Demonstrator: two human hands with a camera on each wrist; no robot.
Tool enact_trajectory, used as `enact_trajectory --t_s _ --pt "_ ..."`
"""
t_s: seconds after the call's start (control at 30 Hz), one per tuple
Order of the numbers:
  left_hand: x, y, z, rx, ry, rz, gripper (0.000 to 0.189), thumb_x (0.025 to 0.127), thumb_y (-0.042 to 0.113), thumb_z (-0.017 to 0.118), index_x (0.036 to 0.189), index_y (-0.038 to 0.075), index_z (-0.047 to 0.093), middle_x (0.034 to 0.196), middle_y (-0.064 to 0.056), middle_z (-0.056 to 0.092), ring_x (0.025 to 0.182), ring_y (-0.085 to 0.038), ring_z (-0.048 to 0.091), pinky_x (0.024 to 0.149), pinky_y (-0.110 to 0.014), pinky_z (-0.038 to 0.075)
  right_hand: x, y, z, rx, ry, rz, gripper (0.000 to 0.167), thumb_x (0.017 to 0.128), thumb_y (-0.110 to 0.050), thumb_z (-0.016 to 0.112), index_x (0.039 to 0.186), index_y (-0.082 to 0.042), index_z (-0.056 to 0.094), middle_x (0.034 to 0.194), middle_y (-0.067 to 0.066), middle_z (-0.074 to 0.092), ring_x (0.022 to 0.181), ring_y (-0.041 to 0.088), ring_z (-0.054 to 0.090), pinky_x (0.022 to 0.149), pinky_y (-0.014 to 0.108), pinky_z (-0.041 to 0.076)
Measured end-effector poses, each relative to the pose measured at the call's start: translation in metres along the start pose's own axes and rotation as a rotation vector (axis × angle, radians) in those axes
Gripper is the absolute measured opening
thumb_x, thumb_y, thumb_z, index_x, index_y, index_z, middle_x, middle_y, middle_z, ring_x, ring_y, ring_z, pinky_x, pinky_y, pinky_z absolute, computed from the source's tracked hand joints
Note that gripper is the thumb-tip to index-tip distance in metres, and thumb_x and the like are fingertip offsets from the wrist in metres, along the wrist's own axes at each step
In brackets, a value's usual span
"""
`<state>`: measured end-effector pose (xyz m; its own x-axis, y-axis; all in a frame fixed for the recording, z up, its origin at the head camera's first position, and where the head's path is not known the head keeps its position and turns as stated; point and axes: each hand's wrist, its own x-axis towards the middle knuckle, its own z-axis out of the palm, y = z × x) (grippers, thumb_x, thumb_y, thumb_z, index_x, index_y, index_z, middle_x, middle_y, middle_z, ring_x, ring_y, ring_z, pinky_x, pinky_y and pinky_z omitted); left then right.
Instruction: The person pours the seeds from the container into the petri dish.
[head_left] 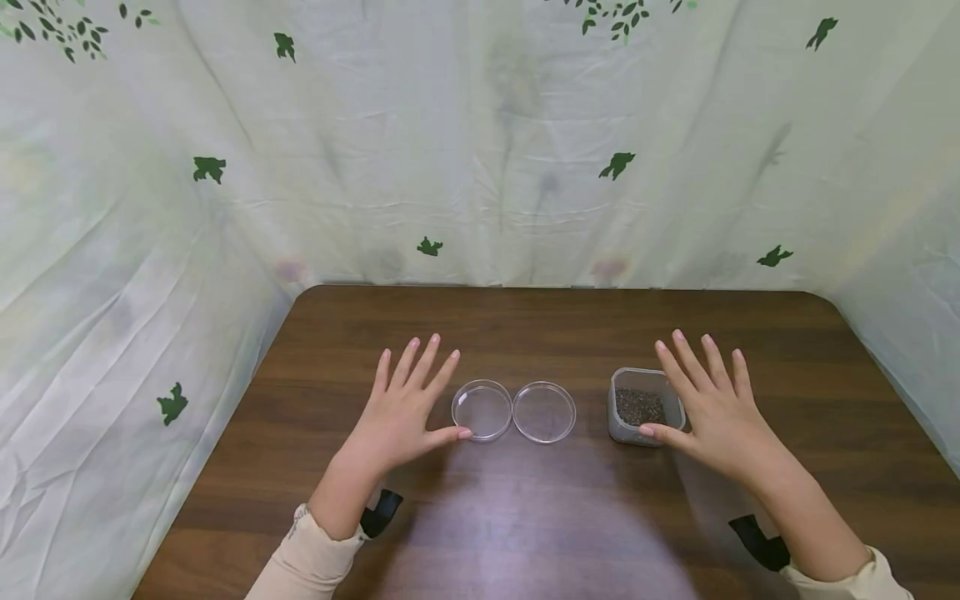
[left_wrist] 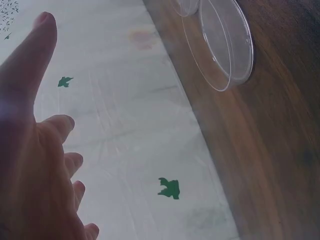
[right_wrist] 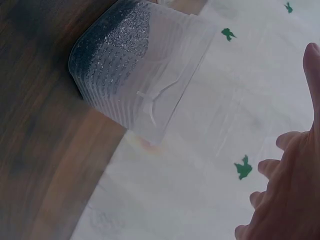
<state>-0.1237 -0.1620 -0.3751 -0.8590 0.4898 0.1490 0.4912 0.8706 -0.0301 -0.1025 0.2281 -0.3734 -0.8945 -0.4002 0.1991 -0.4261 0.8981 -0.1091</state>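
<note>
Both hands hover above the table with fingers spread and nothing held. My left hand [head_left: 401, 417] is just left of two clear, shallow round dishes, its thumb tip overlapping the rim of the left dish [head_left: 482, 410] in the head view. Beside it, rim against rim, lies the right dish [head_left: 544, 412]. The left wrist view shows a clear dish [left_wrist: 232, 42] apart from the thumb. My right hand [head_left: 716, 421] partly covers a clear square plastic tub [head_left: 621, 428], which holds dark, grainy material [head_left: 639, 406]. In the right wrist view the tub [right_wrist: 160, 75] has ribbed walls.
Everything stands on a brown wood-grain table [head_left: 540, 333] with rounded far corners. A pale curtain [head_left: 480, 150] with green bird and leaf prints hangs behind and at both sides. Dark straps [head_left: 381, 512] show at both wrists, near the cream sleeves.
</note>
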Motion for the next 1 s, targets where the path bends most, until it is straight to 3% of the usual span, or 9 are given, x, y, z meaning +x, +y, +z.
enact_trajectory --t_s 0.4,0.6,0.83,1.0 --pt "0.001 -0.003 0.008 -0.081 0.092 0.083 0.097 0.074 0.073 0.045 0.145 0.014 0.015 0.149 -0.011 0.008 0.134 -0.029 0.004 0.105 -0.05 0.006 0.0 0.007 0.006 0.039 0.035 -0.013 0.102 0.074 -0.061 0.058 0.145 -0.017 -0.001 0.15 0.002 -0.006 0.133 0.028 -0.01 0.101 0.054 -0.012" --pt "0.003 -0.004 0.018 -0.181 0.159 0.122 0.1 0.073 0.07 0.05 0.144 0.008 0.016 0.147 -0.013 0.013 0.133 -0.03 0.01 0.106 -0.044 0.013 0.002 0.014 0.014 0.141 0.112 -0.041 0.105 0.069 -0.055 0.068 0.146 -0.016 0.008 0.149 0.005 0.01 0.135 0.026 0.003 0.103 0.051 -0.009" --pt "0.001 -0.002 0.031 -0.304 0.248 0.074 0.101 0.069 0.056 0.067 0.142 0.003 0.02 0.145 -0.014 0.021 0.131 -0.03 0.02 0.105 -0.042 0.019 0.002 0.019 0.027 0.297 0.188 -0.077 0.108 0.064 -0.041 0.079 0.144 -0.009 0.014 0.143 0.018 0.025 0.133 0.029 0.013 0.107 0.043 0.002" --pt "-0.001 0.0 0.043 -0.364 0.273 0.022 0.102 0.068 0.052 0.071 0.141 0.002 0.021 0.144 -0.011 0.023 0.13 -0.029 0.023 0.105 -0.039 0.02 -0.001 0.021 0.035 0.379 0.188 -0.035 0.108 0.062 -0.036 0.081 0.144 -0.008 0.015 0.142 0.018 0.026 0.132 0.029 0.015 0.108 0.038 0.005"
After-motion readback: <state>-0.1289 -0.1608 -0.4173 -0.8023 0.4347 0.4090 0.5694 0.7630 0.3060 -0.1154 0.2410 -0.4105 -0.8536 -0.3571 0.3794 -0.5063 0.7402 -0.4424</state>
